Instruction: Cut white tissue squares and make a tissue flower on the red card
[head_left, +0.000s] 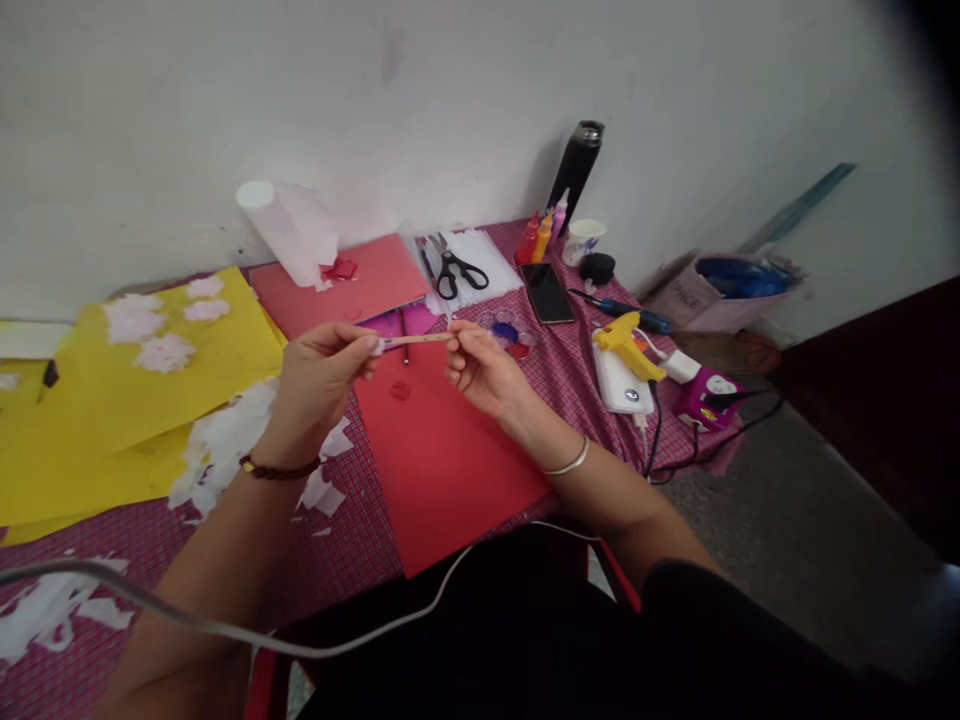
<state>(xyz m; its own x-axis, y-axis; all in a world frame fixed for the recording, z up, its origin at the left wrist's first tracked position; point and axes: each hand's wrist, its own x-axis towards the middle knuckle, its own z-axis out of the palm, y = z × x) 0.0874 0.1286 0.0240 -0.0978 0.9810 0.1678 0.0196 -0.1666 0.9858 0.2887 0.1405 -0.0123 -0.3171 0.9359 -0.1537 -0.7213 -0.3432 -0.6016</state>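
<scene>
A thin, light-brown wooden stick (420,340) is held level above a red paper sheet (450,460). My left hand (319,375) pinches its left end, where a small bit of white, tissue-like material (379,346) shows at the fingertips. At the other end, my right hand (491,372) grips the stick between thumb and fingers. Beneath the stick lies a dark pen-like thing (406,350) on a purple piece of paper (384,324). A small dark-red round mark or piece (400,392) sits on the red sheet.
Yellow sheets (67,400) with pink-white paper flowers (135,318) lie left, beside torn white paper (232,440). Black-handled scissors (459,275), a phone (547,293) and paint bottles (544,240) are behind. A yellow glue gun (628,343) and cables occupy the right. A white cord (337,652) crosses in front.
</scene>
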